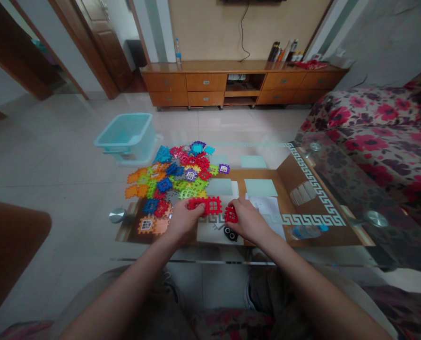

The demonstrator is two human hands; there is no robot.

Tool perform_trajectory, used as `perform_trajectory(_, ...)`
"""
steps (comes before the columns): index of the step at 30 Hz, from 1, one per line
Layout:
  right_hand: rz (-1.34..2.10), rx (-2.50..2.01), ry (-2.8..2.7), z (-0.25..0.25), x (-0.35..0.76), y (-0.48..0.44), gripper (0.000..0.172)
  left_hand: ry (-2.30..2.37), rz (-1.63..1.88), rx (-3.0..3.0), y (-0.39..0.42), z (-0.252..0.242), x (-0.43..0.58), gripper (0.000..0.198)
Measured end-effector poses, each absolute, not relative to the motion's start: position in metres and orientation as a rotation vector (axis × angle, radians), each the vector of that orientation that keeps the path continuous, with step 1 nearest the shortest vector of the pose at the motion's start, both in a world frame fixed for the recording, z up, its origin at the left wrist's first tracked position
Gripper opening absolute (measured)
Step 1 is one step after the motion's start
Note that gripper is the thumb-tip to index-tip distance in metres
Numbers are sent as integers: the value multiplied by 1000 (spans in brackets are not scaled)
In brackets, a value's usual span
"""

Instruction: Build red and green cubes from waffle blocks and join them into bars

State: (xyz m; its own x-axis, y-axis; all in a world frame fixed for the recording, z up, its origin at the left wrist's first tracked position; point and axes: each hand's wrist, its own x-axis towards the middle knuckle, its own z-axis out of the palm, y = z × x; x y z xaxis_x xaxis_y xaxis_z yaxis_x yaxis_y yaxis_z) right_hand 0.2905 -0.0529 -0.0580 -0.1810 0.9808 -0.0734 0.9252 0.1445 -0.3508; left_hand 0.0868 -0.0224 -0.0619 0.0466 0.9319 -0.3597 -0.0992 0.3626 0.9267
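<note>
**Left hand (pixel 184 221) and right hand (pixel 248 219) grasp at lower centre**

The left fingers (pixel 196 204) clench a red plastic two-square lattice block (pixel 208 205), its long axis running across the frame; the right fingers (pixel 236 204) clench a smaller red lattice block (pixel 231 214), just beside its end; a heap of multicoloured plastic lattice blocks (pixel 176 172) lies up and left on the glass surface (pixel 196 261).

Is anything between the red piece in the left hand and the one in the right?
Nothing visible: the left red piece in the left hand and the right red piece in the right hand face each other across a narrow gap.
</note>
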Motion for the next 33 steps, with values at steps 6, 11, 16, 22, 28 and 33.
perform_trajectory(6, 499, -1867, -2251, -65, 291, -58, 54, 1193, 956, 860, -23, -60, 88, 35)
perform_trajectory(11, 615, -1720, -2159, -60, 298, -52, 53, 1140, 988, 790, -21, -66, 90, 44)
perform_trajectory(16, 930, -1587, -1674, -41, 295, -41, 34, 1134, 955, 847, -22, -67, 90, 43)
perform_trajectory(22, 1406, -1340, -1328, -38, 280, -45, 34, 1087, 891, 967, -25, -62, 90, 39)
perform_trajectory(28, 1296, -1400, -1318, -39, 279, -44, 29, 1106, 822, 959, -26, -59, 89, 43)
perform_trajectory(33, 1255, -1411, -1377, -41, 279, -44, 27, 1125, 776, 981, -28, -60, 87, 40)
